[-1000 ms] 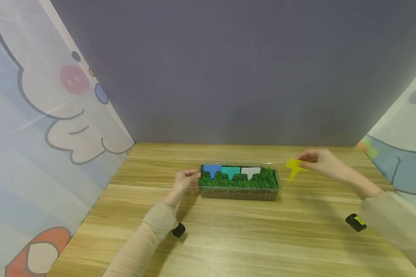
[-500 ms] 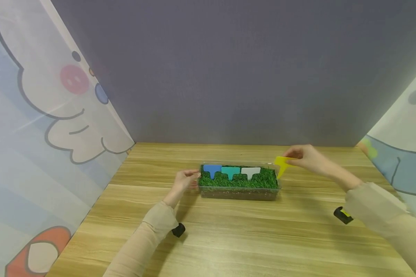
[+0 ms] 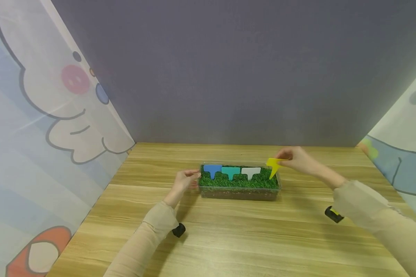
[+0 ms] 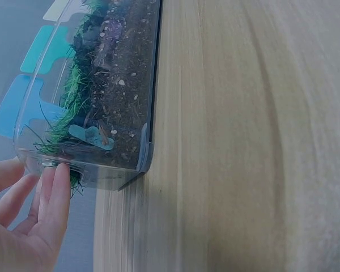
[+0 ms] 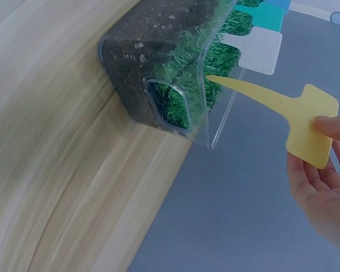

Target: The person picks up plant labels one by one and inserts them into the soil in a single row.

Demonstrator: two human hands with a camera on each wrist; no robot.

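A clear plastic planter box (image 3: pixel 239 194) of dark soil and green grass (image 3: pixel 235 184) stands on the table. Along the grass stand three T-shaped plant labels: blue (image 3: pixel 213 169), teal (image 3: pixel 230 171) and white (image 3: pixel 250 171). My left hand (image 3: pixel 185 181) is at the box's left end, its fairly straight fingertips (image 4: pixel 61 173) touching the end wall. Between thumb and fingers my right hand (image 3: pixel 296 159) pinches a yellow plant label (image 3: pixel 274 165) by its head. Its pointed stem hangs down over the grass at the right end, and in the right wrist view overlaps the box rim.
The wood-grain table (image 3: pixel 242 238) extends in front of the box. Behind stands a dark grey wall (image 3: pixel 228 77); cartoon-printed sheets (image 3: pixel 55 154) hang on both sides. Black wrist devices (image 3: pixel 334 214) stick out under both sleeves.
My right hand has carried the yellow label leftward, from outside the box's right end to above the grass there. The left hand and the box have stayed put.
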